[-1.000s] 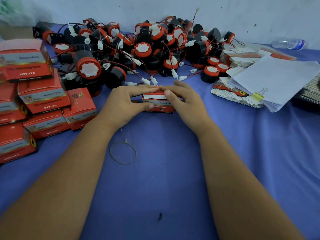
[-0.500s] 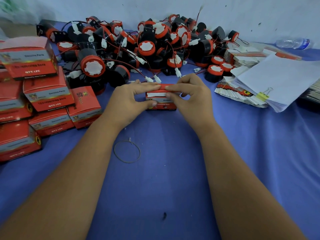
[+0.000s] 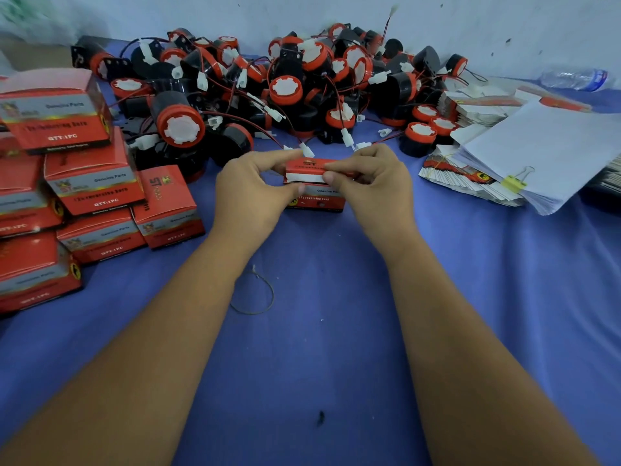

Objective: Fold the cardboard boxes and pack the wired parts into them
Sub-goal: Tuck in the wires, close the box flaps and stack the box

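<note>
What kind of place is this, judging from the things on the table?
Probably a small hand-packing workplace, not a home. A big pile of black-and-red round wired parts lies on the blue cloth-covered table, stacked red printed cardboard boxes stand at the left, and unfolded flat box blanks wait at the right.

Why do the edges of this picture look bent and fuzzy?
Head view: the wide-angle lens stretches the forearms and tilts the packed boxes at the frame's edge; the water bottle is soft; the box in both hands stays fairly sharp; lighting is flat and bluish.

Folded boxes [image 3: 97, 183] left of wired parts [image 3: 289, 92]
</note>
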{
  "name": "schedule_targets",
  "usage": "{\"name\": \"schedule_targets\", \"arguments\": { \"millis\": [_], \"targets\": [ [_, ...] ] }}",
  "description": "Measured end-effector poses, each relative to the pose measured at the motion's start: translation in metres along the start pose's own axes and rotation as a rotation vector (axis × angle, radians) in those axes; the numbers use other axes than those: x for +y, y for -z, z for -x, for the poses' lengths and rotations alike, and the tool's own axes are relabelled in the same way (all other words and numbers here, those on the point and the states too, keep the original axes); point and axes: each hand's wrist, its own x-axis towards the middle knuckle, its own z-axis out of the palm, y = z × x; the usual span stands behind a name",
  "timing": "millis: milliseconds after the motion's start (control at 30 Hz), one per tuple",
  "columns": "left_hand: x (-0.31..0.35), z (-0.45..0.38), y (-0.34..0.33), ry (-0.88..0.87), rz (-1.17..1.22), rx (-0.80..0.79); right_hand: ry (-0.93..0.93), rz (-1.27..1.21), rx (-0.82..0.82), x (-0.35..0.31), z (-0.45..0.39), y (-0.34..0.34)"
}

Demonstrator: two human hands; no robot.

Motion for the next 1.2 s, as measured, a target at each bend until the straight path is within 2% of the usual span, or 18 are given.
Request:
{"name": "schedule_targets", "arguments": {
  "millis": [67,167,367,533,667,833,933,1000,1100,1200],
  "targets": [
    [0.001,0.001,0.000,0.095,0.144,0.026,-0.006,-0.001,0.015,0.000,0.000,-0.001],
    [-0.001,0.000,0.005,0.192,0.315,-0.048,-0.017,-0.004,0.025,0.001,0.000,-0.001],
    [0.000,0.002,0.006,-0.034,0.041,-0.083,0.012,0.017,0.039,0.000,0.001,-0.002],
    [-0.007,-0.002,0.007,0.063,0.086,-0.062,0.079,0.074,0.049,-0.002,0.004,-0.006],
    [-0.005,0.000,0.001,-0.067,-0.091,-0.093,0.096,0.074,0.008,-0.003,0.005,-0.005],
    [-0.004,-0.001,-0.001,-0.179,-0.254,-0.096,-0.137,-0.293,-0.004,-0.004,0.003,-0.001],
    [-0.003,-0.002,0.000,-0.219,-0.332,-0.093,-0.254,-0.328,0.026,-0.001,0.000,0.003],
    [-0.003,0.000,-0.001,-0.223,-0.369,-0.102,-0.305,-0.358,-0.036,0.000,0.000,0.006],
    [-0.001,0.005,-0.002,-0.270,-0.356,-0.199,-0.306,-0.331,-0.131,0.001,-0.002,0.011],
    [0.000,0.005,-0.003,-0.287,-0.345,-0.190,-0.311,-0.294,-0.173,0.001,-0.004,0.011]
  ]
}}
